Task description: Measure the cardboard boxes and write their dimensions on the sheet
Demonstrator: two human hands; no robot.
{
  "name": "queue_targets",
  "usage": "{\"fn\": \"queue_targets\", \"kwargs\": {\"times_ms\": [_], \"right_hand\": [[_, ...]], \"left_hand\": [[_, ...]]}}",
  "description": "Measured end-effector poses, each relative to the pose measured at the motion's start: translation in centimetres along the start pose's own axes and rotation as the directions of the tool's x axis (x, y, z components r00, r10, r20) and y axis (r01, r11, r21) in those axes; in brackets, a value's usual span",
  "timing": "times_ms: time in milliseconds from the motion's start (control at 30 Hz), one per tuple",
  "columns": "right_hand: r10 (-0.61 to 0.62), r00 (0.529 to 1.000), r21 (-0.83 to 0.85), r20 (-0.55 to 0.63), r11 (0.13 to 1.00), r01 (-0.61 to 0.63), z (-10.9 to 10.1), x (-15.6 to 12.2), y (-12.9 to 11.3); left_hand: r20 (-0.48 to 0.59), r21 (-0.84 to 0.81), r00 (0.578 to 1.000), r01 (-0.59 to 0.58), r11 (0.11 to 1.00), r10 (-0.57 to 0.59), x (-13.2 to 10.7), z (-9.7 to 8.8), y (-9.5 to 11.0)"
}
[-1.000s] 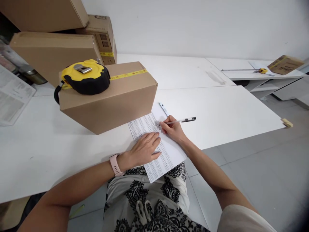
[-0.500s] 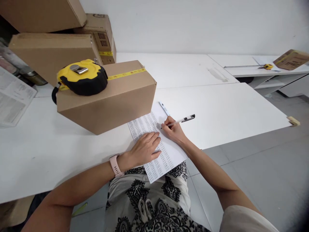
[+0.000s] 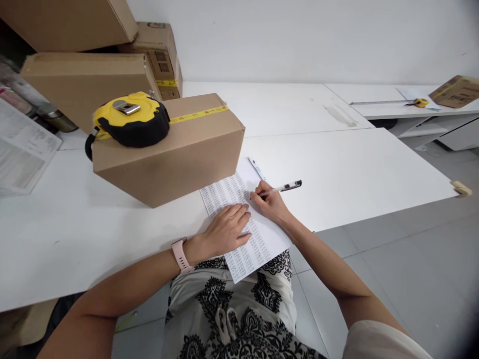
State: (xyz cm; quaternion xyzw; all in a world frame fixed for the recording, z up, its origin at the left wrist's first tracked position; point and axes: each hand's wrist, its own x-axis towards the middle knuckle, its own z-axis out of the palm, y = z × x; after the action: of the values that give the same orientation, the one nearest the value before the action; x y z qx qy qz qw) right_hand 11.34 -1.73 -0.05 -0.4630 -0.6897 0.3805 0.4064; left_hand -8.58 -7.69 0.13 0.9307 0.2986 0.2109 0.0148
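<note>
A printed sheet of paper (image 3: 258, 244) lies at the near edge of the white table (image 3: 337, 174), overhanging it slightly. My left hand (image 3: 224, 232) lies flat on the sheet, fingers stretched out, a pink watch on its wrist. My right hand (image 3: 270, 203) is closed round a pen (image 3: 280, 189), whose tip touches the sheet's upper part. Just behind the paper stands a cardboard box (image 3: 175, 149) with a yellow and black tape measure (image 3: 129, 119) on top, its tape running across the lid.
More cardboard boxes (image 3: 86, 80) are stacked at the back left. Printed papers (image 3: 22, 149) lie at the left edge. A second table at the far right carries another tape measure (image 3: 421, 102) and a small box (image 3: 454, 91). Grey tiled floor lies to the right.
Both hands stay in place on the sheet; the pen shifts only slightly. The view has swung a little.
</note>
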Motion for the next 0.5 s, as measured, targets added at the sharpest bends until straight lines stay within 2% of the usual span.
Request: {"fn": "queue_targets", "kwargs": {"times_ms": [500], "right_hand": [[0.047, 0.998, 0.037, -0.041, 0.998, -0.046, -0.07, 0.01, 0.0]], "left_hand": [[0.008, -0.033, 1.0, 0.007, 0.999, -0.006, -0.1, 0.08, -0.01]]}}
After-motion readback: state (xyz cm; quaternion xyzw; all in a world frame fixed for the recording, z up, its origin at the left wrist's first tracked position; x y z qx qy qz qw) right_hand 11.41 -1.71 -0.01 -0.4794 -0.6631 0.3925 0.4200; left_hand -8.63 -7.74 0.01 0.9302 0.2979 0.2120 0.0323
